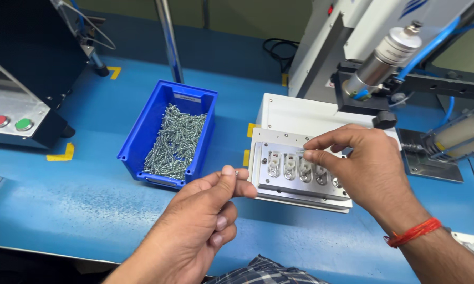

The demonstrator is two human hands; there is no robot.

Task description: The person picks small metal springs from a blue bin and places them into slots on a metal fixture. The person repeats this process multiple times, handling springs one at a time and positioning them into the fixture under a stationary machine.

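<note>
A worker's right hand [365,165] pinches a small screw [300,151] between thumb and forefinger, just above a metal plate [294,190] with a row of slots on a blue bench [74,210]. The left hand [208,218] pinches another screw [236,172] beside the plate's left edge, near a blue bin [142,131] of screws.

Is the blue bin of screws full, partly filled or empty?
Partly filled. The blue bin holds a layer of silvery screws along its floor, well below the rim, with its inner walls showing above them.
</note>
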